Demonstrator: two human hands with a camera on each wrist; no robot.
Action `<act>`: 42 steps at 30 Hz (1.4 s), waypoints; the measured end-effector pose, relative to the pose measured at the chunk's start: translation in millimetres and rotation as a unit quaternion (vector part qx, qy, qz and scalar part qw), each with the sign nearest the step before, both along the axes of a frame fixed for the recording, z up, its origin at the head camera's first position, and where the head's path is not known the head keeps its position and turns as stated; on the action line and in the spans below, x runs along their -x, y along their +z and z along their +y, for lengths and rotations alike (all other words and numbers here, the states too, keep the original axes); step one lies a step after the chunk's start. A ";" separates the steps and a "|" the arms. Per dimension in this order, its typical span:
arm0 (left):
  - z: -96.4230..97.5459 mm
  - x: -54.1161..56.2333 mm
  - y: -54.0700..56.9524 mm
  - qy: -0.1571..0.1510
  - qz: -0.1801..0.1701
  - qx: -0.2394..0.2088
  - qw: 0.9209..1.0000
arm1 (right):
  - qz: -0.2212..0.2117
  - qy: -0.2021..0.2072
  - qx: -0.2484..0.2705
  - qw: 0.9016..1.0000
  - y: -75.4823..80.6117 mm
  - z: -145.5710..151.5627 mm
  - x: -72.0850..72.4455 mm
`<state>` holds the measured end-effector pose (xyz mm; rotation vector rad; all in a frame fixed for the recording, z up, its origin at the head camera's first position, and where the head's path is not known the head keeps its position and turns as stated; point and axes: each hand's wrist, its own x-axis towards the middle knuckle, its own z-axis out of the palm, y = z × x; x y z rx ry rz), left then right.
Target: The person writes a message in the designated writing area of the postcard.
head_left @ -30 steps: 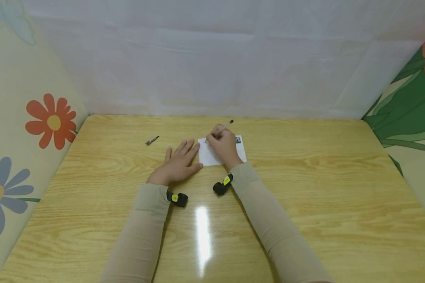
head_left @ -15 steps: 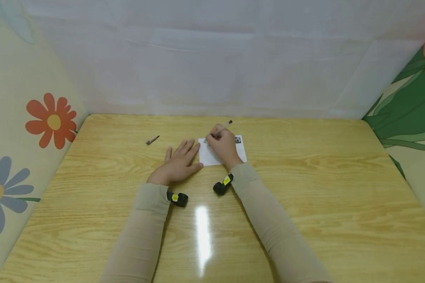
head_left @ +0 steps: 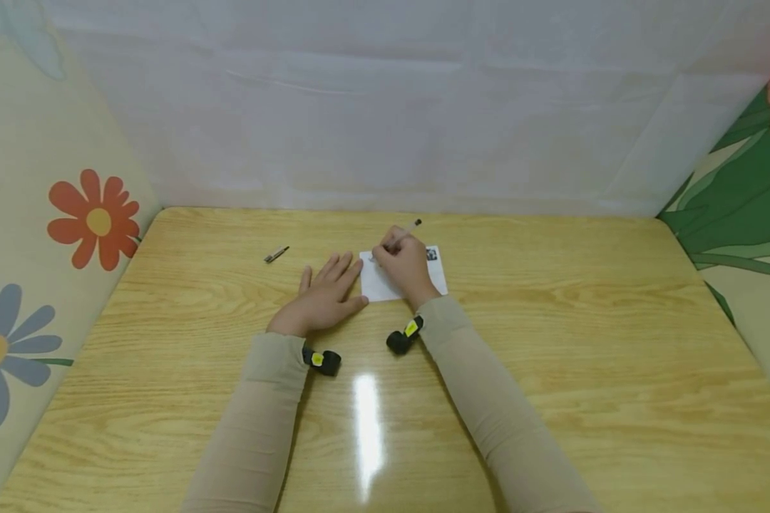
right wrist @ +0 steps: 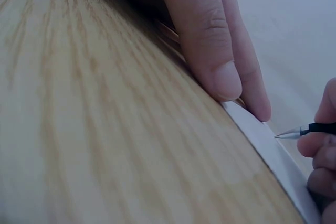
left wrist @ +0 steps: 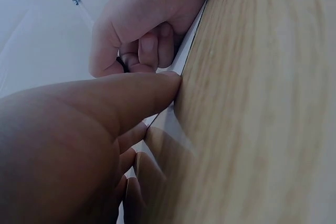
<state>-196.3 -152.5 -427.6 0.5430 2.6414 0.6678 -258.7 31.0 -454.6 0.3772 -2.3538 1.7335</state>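
A small white card (head_left: 378, 283) lies on the wooden table, with a dark printed square (head_left: 431, 254) in its far right corner. My right hand (head_left: 409, 265) rests over the card and pinches a pen (head_left: 411, 229) with a clear barrel and dark end. In the right wrist view the pen's metal tip (right wrist: 286, 134) points down close to the white surface. My left hand (head_left: 321, 301) lies flat with fingers spread, its thumb (left wrist: 142, 95) and index fingertip right at the card's left edge. Part of the card is hidden beneath my right hand.
A pen cap (head_left: 276, 254) with a clip lies on the table (head_left: 584, 342) to the left, beyond my left hand. Behind the table hangs a white sheet (head_left: 372, 128). Panels painted with flowers (head_left: 98, 222) stand at both sides. Each wrist wears a small black camera (head_left: 324, 362).
The pen's upper end has shifted very slightly with small motions of my right hand. My left hand and the card stay in place.
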 end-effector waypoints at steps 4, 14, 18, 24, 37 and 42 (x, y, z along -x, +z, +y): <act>1.2 -1.7 4.8 0.000 -0.002 -0.001 1.000 | -0.001 0.001 -0.001 1.000 0.9 0.2 -0.7; 1.5 -1.6 3.7 0.000 -0.002 0.001 1.000 | -0.005 -0.007 0.000 1.000 1.3 1.1 -1.9; 1.3 -1.9 2.2 0.001 -0.004 0.000 1.000 | 0.005 -0.016 0.005 1.000 0.2 2.0 -2.4; 1.7 -3.6 4.1 0.001 -0.004 -0.006 1.000 | 0.044 -0.063 0.002 0.997 -2.7 3.0 -1.8; 2.5 -3.8 5.1 0.003 0.001 -0.001 1.000 | 0.056 -0.080 0.031 0.995 -2.4 3.7 0.1; 1.6 -3.3 5.3 0.004 -0.002 0.003 1.000 | 0.035 -0.065 0.017 0.997 -1.3 3.3 -0.7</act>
